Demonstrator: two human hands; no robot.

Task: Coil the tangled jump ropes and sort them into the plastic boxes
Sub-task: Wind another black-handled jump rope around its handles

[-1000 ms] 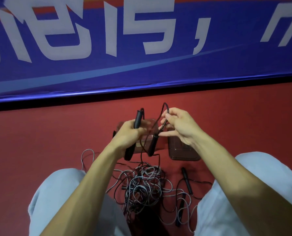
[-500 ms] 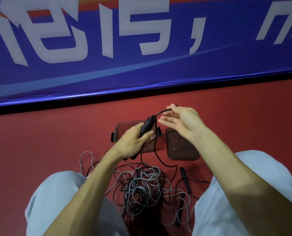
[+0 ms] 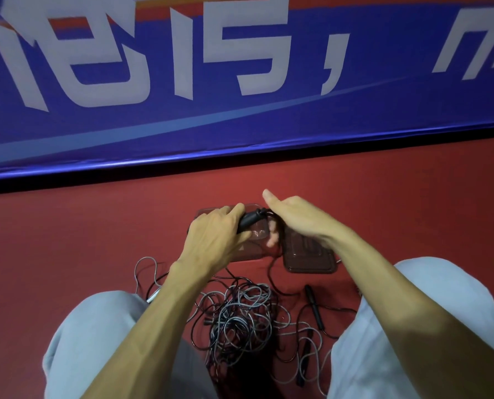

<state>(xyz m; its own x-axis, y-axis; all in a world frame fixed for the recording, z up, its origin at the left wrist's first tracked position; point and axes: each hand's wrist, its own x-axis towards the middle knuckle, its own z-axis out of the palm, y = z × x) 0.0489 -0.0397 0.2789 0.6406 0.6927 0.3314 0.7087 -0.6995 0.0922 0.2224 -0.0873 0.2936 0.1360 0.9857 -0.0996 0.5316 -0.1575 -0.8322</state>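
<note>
My left hand (image 3: 217, 234) grips a black jump rope handle (image 3: 250, 220) above a clear plastic box (image 3: 257, 249) on the red floor. My right hand (image 3: 294, 220) is beside it with the black cord (image 3: 270, 272) running under its curled fingers down to the pile. A tangle of black and grey jump ropes (image 3: 240, 321) lies between my knees. A second clear box (image 3: 309, 260) sits to the right of the first. Another black handle (image 3: 315, 306) lies on the floor right of the tangle.
A blue banner (image 3: 240, 96) with white characters stands along the far edge of the red floor (image 3: 67, 240). My knees in light grey trousers (image 3: 96, 341) flank the rope pile on both sides.
Both hands have come down toward the left box. The left hand tipped the handle from upright to nearly flat, and the right hand turned palm down over the cord.
</note>
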